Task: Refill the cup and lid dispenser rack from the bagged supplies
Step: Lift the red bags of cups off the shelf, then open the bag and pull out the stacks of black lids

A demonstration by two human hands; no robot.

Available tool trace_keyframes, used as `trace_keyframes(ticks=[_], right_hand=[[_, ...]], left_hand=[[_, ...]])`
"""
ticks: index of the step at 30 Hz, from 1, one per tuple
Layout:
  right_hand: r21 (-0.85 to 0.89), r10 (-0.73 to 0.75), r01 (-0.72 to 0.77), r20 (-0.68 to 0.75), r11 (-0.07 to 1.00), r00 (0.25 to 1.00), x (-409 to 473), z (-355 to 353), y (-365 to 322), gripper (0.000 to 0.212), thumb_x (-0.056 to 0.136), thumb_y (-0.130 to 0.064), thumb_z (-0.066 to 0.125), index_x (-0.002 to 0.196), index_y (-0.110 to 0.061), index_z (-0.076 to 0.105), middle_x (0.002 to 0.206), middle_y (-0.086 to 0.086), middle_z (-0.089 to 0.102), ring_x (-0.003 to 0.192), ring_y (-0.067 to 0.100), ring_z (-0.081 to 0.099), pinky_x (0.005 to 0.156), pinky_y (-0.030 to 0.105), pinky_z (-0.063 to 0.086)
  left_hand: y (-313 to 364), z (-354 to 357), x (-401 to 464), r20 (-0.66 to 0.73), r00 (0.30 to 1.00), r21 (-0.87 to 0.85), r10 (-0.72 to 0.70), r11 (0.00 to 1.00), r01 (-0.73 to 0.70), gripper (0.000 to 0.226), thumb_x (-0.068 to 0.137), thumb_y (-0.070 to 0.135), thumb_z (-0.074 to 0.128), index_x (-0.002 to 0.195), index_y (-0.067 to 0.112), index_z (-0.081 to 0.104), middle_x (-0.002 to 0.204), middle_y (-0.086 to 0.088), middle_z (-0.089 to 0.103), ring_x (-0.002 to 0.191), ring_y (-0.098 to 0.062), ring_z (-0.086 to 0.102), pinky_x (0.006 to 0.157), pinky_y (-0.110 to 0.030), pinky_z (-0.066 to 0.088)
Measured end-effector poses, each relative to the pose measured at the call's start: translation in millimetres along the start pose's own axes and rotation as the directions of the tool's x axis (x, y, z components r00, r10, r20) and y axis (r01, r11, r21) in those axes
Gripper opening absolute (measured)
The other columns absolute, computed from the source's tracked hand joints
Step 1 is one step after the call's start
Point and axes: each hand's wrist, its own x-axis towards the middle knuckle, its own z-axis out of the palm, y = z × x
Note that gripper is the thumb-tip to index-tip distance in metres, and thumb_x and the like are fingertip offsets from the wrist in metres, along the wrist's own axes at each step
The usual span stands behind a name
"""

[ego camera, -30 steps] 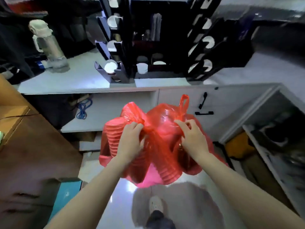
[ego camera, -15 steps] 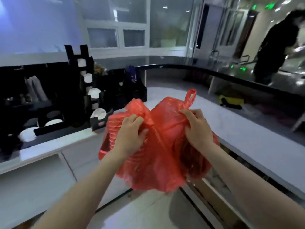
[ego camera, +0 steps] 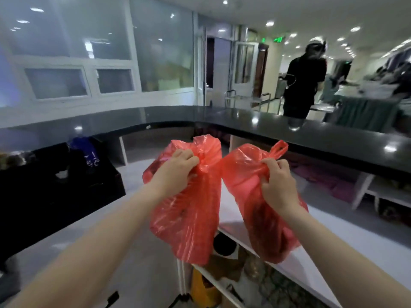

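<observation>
- My left hand is closed round the gathered neck of the left red bag, and it hangs free in the air in front of me.
- My right hand is clenched on the bunched top of the right red bag, just below its loop handle; this bag hangs free too.
- The two bags are side by side, nearly touching near their tops and parted lower down. Both are full, with dark shapes showing through the plastic. I cannot tell from here which holds cups and which lids.
- Both necks look bunched shut, so I judge that nothing has come out of either bag.
- Just under the bags lies the white bench, with open shelves beneath its edge holding boxes and oddments.
- To my left on that bench stands the black rack. Only its dark side shows, so how full its slots are is hidden from me.
- Further off runs a dark raised counter, and beyond it stands a person in black, apart from my work.
- My reading: the supplies are fetched and in hand, and that is all. Still to do: set the bags down, open them, and load cups and lids into the rack.
</observation>
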Motion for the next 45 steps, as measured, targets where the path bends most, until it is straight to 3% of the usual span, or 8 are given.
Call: trace_keyframes(ticks=[7, 14, 21, 25, 29, 35, 41, 45], right_hand=[[-0.068, 0.318, -0.323, -0.074, 0.944, 0.945, 73, 64, 32, 0.038, 0.084, -0.008, 0.051, 0.122, -0.017, 0.054, 0.115, 0.014, 0.046, 0.093, 0.043, 0.057, 0.083, 0.043, 0.043], [-0.129, 0.558, -0.58, -0.17, 0.804, 0.812, 111, 80, 65, 0.036, 0.085, -0.027, 0.054, 0.118, -0.013, 0.053, 0.119, 0.013, 0.047, 0.103, 0.04, 0.053, 0.085, 0.045, 0.044], [-0.447, 0.443, -0.401, -0.012, 0.799, 0.896, 141, 103, 75, 0.059, 0.078, -0.056, 0.061, 0.128, -0.025, 0.054, 0.124, 0.005, 0.044, 0.117, 0.028, 0.037, 0.098, 0.041, 0.037], [-0.362, 0.188, -0.184, -0.026, 0.914, 0.982, 157, 120, 73, 0.042, 0.08, -0.046, 0.065, 0.118, -0.027, 0.064, 0.118, 0.0, 0.05, 0.113, 0.025, 0.042, 0.093, 0.04, 0.037], [-0.233, 0.016, 0.032, 0.2, 0.972, 0.98, 173, 146, 74, 0.032, 0.086, -0.032, 0.065, 0.117, -0.024, 0.065, 0.113, -0.002, 0.057, 0.11, 0.021, 0.049, 0.095, 0.037, 0.043], [-0.163, -0.017, 0.097, 0.438, 0.982, 0.899, 194, 187, 79, 0.063, 0.083, -0.041, 0.069, 0.138, -0.028, 0.043, 0.126, 0.0, 0.057, 0.118, 0.022, 0.048, 0.099, 0.038, 0.043], [-0.011, -0.126, 0.144, 0.428, 0.99, 0.895, 210, 207, 87, 0.02, 0.077, -0.03, 0.075, 0.088, -0.018, 0.063, 0.09, -0.002, 0.063, 0.089, 0.023, 0.056, 0.073, 0.035, 0.043], [0.176, -0.298, 0.248, 0.375, 0.953, 0.878, 209, 207, 92, 0.02, 0.072, -0.014, 0.079, 0.078, -0.015, 0.06, 0.116, 0.003, 0.067, 0.109, 0.017, 0.055, 0.092, 0.025, 0.038]], left_hand=[[-93, 91, 110, 0.108, 0.979, -0.098, 0.175, 0.981, -0.165, 0.029, 0.08, -0.008, 0.05, 0.103, 0.009, 0.058, 0.108, -0.006, 0.051, 0.103, -0.025, 0.041, 0.091, -0.033, 0.039], [-128, 147, 199, 0.27, 0.903, -0.124, 0.335, 0.942, -0.312, 0.019, 0.09, 0.005, 0.048, 0.103, 0.019, 0.053, 0.105, 0.005, 0.033, 0.102, -0.015, 0.03, 0.085, -0.035, 0.046], [-116, 202, 227, 0.302, 0.846, -0.225, 0.44, 0.895, -0.386, 0.025, 0.088, 0.008, 0.053, 0.108, 0.023, 0.054, 0.118, -0.001, 0.04, 0.116, -0.019, 0.038, 0.091, -0.037, 0.046], [-113, 227, 216, 0.3, 0.879, -0.342, 0.371, 0.902, -0.264, 0.035, 0.088, 0.003, 0.054, 0.114, 0.025, 0.06, 0.136, 0.0, 0.039, 0.125, -0.021, 0.041, 0.099, -0.038, 0.044], [-105, 241, 190, 0.196, 0.954, -0.464, 0.225, 0.879, -0.112, 0.04, 0.083, -0.006, 0.053, 0.109, 0.02, 0.069, 0.15, -0.006, 0.037, 0.139, -0.024, 0.032, 0.113, -0.034, 0.025], [-96, 243, 168, 0.139, 0.99, -0.591, 0.005, 0.802, 0.079, 0.074, 0.077, -0.014, 0.055, 0.14, 0.022, 0.045, 0.141, 0.011, 0.04, 0.129, -0.001, 0.035, 0.116, -0.038, 0.024], [-106, 241, 167, 0.159, 0.987, -0.56, 0.022, 0.825, 0.072, 0.049, 0.076, -0.013, 0.053, 0.116, 0.015, 0.055, 0.144, 0.002, 0.046, 0.132, -0.015, 0.042, 0.109, -0.026, 0.031], [-122, 238, 174, 0.211, 0.977, -0.482, 0.015, 0.872, 0.091, 0.04, 0.074, -0.016, 0.056, 0.098, 0.015, 0.063, 0.144, 0.002, 0.045, 0.133, -0.016, 0.041, 0.108, -0.024, 0.03]])
